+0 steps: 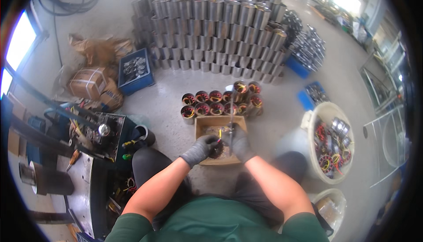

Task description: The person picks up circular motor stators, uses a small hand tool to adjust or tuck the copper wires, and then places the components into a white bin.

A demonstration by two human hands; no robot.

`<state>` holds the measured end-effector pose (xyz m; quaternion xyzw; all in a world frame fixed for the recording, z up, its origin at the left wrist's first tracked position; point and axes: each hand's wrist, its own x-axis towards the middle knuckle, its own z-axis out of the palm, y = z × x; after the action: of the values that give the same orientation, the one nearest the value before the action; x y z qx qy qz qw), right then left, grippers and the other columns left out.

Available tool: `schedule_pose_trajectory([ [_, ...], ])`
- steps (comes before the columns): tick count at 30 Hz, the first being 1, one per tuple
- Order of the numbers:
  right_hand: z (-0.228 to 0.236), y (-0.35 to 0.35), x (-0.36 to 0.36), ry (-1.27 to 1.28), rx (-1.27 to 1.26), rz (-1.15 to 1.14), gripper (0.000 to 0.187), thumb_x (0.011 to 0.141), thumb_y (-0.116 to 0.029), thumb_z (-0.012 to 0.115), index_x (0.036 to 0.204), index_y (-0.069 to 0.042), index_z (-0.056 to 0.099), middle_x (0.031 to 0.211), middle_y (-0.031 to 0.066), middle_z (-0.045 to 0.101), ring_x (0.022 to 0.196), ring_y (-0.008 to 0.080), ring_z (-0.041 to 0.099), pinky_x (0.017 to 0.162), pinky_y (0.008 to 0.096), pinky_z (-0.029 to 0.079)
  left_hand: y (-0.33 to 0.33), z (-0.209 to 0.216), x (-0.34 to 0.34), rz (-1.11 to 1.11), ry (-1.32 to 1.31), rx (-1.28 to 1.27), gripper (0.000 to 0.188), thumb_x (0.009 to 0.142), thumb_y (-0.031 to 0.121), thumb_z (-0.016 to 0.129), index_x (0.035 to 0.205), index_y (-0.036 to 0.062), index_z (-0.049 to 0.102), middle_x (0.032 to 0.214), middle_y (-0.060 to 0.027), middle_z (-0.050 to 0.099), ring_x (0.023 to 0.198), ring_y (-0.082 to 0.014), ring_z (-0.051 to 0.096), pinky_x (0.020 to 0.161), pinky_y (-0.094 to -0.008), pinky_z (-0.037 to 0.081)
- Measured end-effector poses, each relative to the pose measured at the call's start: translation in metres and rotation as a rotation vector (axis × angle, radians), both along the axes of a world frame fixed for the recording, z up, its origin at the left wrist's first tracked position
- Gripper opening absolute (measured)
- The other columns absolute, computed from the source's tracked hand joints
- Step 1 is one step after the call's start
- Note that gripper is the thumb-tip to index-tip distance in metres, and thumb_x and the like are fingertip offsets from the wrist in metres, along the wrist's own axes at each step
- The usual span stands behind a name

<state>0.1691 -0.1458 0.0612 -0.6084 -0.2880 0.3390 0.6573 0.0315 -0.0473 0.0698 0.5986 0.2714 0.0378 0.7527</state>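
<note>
Both my hands wear grey work gloves and meet above a shallow tan box (202, 121) that stands between my knees. My left hand (200, 150) is closed on a dark, round motor stator (216, 151), and a yellow wire sticks up from it. In my right hand (240, 143) is a long, thin metal rod (231, 114), held nearly upright beside the stator; its exact kind is not clear. Small scraps lie in the box. Just beyond it stand several steel cylinders (202, 109) with red-and-black windings and yellow wires inside.
Stacked steel cylinders (211, 30) form a wall ahead. A large white tub (312, 140) of stators stands at right, near a small blue tray (305, 100). At left are a blue crate (136, 88), a strapped carton (88, 83) and a metal bench (81, 180) with a screwdriver (73, 158).
</note>
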Motion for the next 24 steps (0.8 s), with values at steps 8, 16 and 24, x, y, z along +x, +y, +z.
schedule_pose_trajectory([
  [8, 0.011, -0.001, 0.007, 0.215, -0.238, 0.051, 0.048, 0.072, 0.002, 0.071, 0.114, -0.006, 0.050, 0.069, 0.0071, 0.057, 0.053, 0.0171, 0.056, 0.044, 0.0324, 0.047, 0.005, -0.031, 0.003, 0.029, -0.017, -0.026, 0.014, 0.095, 0.005, 0.056, 0.106, -0.0026, 0.059, 0.092, -0.0081, 0.065, 0.079, -0.0144, 0.063, 0.072, -0.0290, 0.055],
  [16, -0.002, -0.011, 0.024, 0.645, -0.139, 0.028, 0.046, 0.076, -0.002, 0.071, 0.117, -0.005, 0.048, 0.069, 0.0087, 0.059, 0.050, 0.0189, 0.058, 0.042, 0.0335, 0.048, -0.001, -0.021, 0.009, 0.113, -0.160, 0.030, 0.011, 0.093, 0.008, 0.060, 0.100, -0.0006, 0.061, 0.087, -0.0049, 0.062, 0.076, -0.0114, 0.059, 0.071, -0.0275, 0.052],
  [24, 0.007, -0.004, 0.023, 0.386, -0.254, 0.016, 0.034, 0.081, -0.015, 0.074, 0.105, -0.009, 0.050, 0.069, 0.0048, 0.058, 0.049, 0.0149, 0.057, 0.039, 0.0298, 0.045, 0.005, -0.039, 0.008, 0.030, -0.211, 0.494, 0.016, 0.092, 0.000, 0.056, 0.107, -0.0013, 0.060, 0.096, -0.0052, 0.063, 0.084, -0.0119, 0.061, 0.078, -0.0287, 0.054],
])
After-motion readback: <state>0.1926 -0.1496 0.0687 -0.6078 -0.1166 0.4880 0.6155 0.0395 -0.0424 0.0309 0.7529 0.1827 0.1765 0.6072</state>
